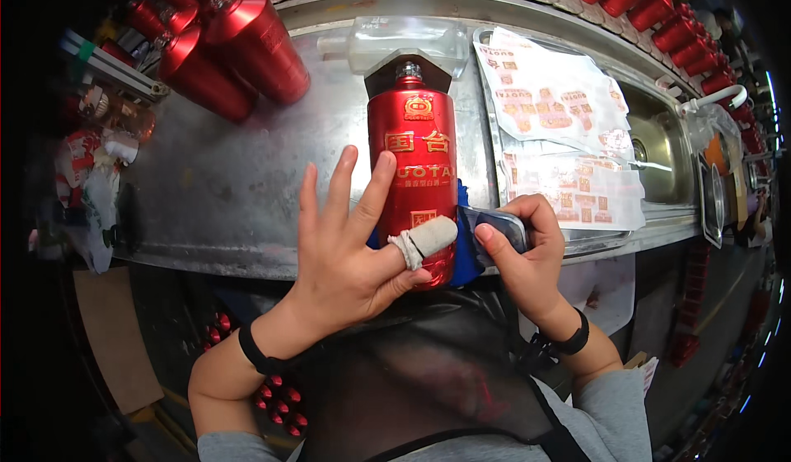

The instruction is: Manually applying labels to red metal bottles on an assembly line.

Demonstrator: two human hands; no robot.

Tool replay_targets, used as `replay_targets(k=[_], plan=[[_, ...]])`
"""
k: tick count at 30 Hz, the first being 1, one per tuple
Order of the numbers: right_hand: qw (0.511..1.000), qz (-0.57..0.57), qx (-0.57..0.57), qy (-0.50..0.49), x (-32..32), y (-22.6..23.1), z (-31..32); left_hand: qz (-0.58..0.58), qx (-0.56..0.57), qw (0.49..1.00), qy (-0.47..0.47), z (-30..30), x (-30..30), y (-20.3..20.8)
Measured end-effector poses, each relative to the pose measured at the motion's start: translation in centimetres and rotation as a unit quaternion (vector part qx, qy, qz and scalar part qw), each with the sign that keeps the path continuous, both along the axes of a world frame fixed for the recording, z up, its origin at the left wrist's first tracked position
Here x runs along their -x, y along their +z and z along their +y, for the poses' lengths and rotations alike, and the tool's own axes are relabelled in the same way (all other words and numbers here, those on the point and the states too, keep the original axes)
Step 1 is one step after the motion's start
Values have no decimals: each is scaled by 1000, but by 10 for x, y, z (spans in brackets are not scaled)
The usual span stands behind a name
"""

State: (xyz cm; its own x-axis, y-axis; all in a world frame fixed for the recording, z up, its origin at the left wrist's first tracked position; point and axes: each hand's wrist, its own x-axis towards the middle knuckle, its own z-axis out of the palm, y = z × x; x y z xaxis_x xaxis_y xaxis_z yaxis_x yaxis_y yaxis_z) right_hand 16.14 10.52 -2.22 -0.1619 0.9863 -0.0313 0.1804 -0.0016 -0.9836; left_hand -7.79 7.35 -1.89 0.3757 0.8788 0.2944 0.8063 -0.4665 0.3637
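A glossy red bottle (420,153) with gold lettering lies flat on the metal workbench (231,190), its silver neck pointing away into a white holder (404,46). My left hand (350,239) rests on the bottle's lower left side, fingers spread, the thumb wrapped in white tape and pressed on the bottle. My right hand (523,260) grips a small dark flat tool (494,225) against the bottle's lower right side. A blue pad (465,256) lies under the bottle's base.
Several red bottles (239,50) lie at the back left and another row (651,4) at the back right. Label sheets (560,124) lie on a tray to the right, beside a metal sink (659,149). More bottles sit under the bench.
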Motion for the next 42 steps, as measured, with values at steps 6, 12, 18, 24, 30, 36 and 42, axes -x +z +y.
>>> replay_targets(k=[6,12,18,24,30,36,42], plan=[[1000,0,8,-11,-4,-6,-5,-25,8,999,23,4,4,-6],[999,-29,-30,25,-3,-11,-2,-67,40,995,67,-7,12,-8],[998,-31,-51,6,-1,-8,-5,-45,11,999,5,1,-7,1],[1000,-21,-18,-12,-3,-3,-6,-33,9,999,5,-18,7,-9],[999,-30,-33,17,-2,-10,-2,-59,31,995,77,-23,16,-15],[999,-33,-7,1,-1,0,-3,-90,-35,993,65,2,-4,-7],[947,-117,-290,73,12,20,17,-80,10,997,22,-30,-4,-9]])
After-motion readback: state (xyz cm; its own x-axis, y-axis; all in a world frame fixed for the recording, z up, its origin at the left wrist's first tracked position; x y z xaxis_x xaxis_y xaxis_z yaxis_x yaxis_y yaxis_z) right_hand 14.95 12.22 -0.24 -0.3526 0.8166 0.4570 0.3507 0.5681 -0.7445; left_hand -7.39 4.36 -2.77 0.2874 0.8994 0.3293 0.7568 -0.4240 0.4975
